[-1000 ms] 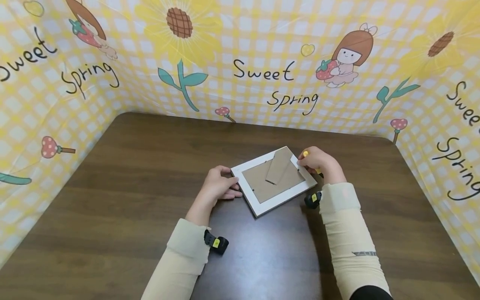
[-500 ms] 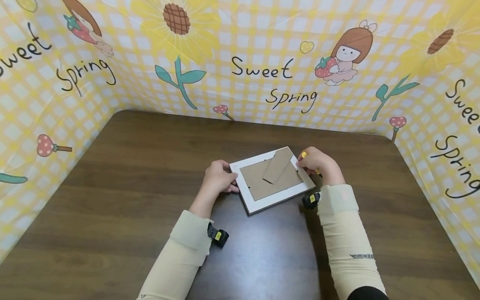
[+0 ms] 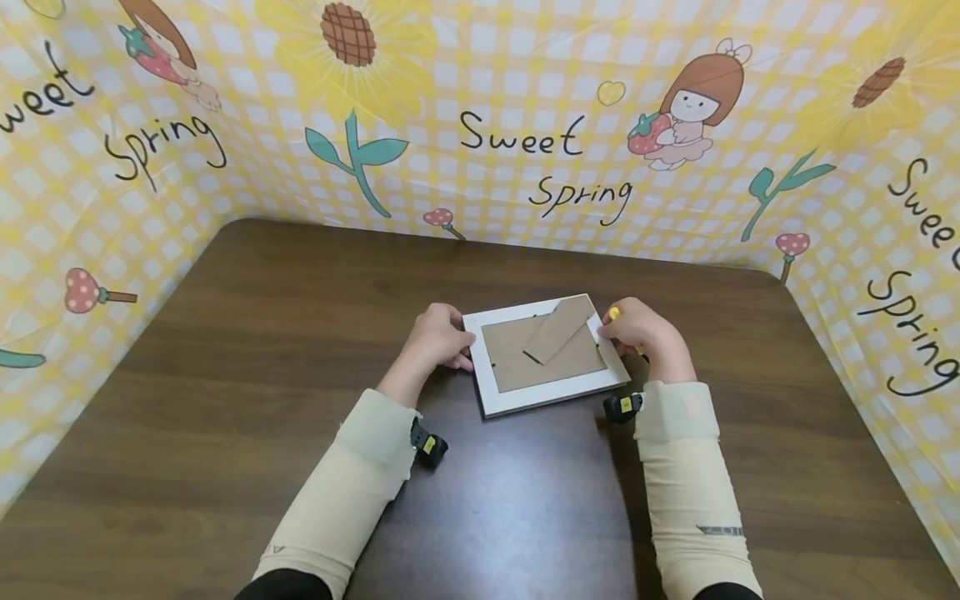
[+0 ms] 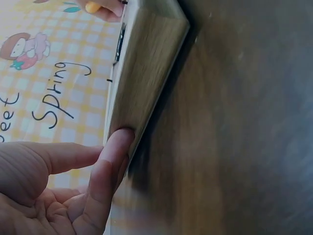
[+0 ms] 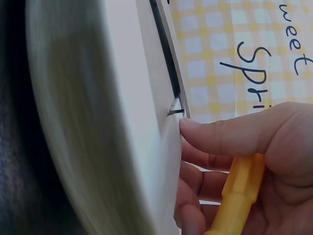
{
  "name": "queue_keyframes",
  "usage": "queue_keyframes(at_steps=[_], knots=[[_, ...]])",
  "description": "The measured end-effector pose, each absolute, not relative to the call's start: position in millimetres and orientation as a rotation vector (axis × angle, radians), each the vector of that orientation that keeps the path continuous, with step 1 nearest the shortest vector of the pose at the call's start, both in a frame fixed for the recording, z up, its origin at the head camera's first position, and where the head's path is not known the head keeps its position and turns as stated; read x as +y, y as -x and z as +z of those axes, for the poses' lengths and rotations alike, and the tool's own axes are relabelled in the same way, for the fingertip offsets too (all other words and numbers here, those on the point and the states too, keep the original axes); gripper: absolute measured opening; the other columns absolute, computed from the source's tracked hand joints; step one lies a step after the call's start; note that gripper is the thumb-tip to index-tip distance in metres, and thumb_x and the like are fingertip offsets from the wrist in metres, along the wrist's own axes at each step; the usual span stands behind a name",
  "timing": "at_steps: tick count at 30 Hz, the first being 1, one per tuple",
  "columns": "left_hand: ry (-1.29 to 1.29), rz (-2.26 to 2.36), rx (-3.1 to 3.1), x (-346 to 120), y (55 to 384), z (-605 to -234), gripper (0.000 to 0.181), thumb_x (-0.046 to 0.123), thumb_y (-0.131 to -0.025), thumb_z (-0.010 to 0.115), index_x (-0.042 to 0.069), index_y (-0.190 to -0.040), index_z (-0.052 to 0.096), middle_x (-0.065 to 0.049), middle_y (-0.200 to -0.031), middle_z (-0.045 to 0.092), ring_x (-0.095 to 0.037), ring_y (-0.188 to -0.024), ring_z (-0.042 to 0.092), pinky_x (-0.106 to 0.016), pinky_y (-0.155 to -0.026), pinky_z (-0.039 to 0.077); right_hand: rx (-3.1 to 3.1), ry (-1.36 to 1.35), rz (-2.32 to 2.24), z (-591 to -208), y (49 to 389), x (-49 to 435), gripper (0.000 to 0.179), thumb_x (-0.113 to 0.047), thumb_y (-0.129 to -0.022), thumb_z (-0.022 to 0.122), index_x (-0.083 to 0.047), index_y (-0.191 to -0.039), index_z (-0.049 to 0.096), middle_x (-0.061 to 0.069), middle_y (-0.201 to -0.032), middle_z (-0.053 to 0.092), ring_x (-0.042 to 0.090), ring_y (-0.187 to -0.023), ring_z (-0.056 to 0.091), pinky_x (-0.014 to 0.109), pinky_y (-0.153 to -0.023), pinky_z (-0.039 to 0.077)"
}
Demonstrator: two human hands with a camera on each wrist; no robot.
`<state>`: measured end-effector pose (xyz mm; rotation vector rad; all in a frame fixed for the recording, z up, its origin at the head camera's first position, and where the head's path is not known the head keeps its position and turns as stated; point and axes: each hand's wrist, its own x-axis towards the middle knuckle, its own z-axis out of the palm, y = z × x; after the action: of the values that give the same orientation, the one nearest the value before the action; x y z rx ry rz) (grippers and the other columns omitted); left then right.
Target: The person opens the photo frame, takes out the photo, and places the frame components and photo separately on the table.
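A picture frame (image 3: 495,382) lies back side up on the table, with white borders and wood-grain side edges. Set in it is a brown backing board (image 3: 506,354) carrying a slanted stand flap (image 3: 561,329). Small dark metal tabs (image 5: 176,112) stick out along the inner edge. My left hand (image 3: 438,337) holds the frame's left end, thumb on the back and a finger against the wooden side. At the opposite end, my right hand (image 3: 641,333) grips the border with thumb and fingers. A yellow handle (image 5: 239,193) sits in that same hand; its far end is hidden.
The dark brown wooden table (image 3: 300,292) extends around the frame on every side. A yellow checked cloth (image 3: 517,75) with printed flowers and lettering stands behind it and along both sides. Black wrist cameras (image 3: 429,447) sit on both sleeves.
The picture frame has turned slightly clockwise in the head view, its left end moving away from me. My left hand has moved with it; my right hand has stayed almost in place.
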<state>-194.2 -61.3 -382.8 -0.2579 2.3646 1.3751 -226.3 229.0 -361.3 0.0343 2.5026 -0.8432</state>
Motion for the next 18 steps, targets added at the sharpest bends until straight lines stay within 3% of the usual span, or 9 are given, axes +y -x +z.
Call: queue_keyframes(at_steps=[9,18], knots=[[0.124,1.194,2.455,-58.6,211.6,-380.3,0.046,0.013,-0.097,0.064,-0.004,-0.136,0.049,-0.016,-0.082,0.068,-0.014,-0.052,0.067,-0.019,-0.051,0.051,2.466,-0.145,-0.931,-364.1,209.2,234.1,0.021,-0.005,-0.096,0.057,0.01,-0.111,0.055,0.01,-0.08,0.056,0.013,-0.057,0.054,0.025,-0.057,0.046],[0.06,1.174,2.483,-57.1,221.2,-377.4,0.045,0.013,-0.096,0.064,-0.003,-0.136,0.051,-0.018,-0.088,0.068,-0.015,-0.053,0.066,-0.022,-0.054,0.053,2.441,-0.176,-0.989,-365.7,201.3,235.5,0.021,-0.005,-0.097,0.055,0.01,-0.111,0.053,0.013,-0.088,0.056,0.013,-0.061,0.057,0.024,-0.059,0.048]])
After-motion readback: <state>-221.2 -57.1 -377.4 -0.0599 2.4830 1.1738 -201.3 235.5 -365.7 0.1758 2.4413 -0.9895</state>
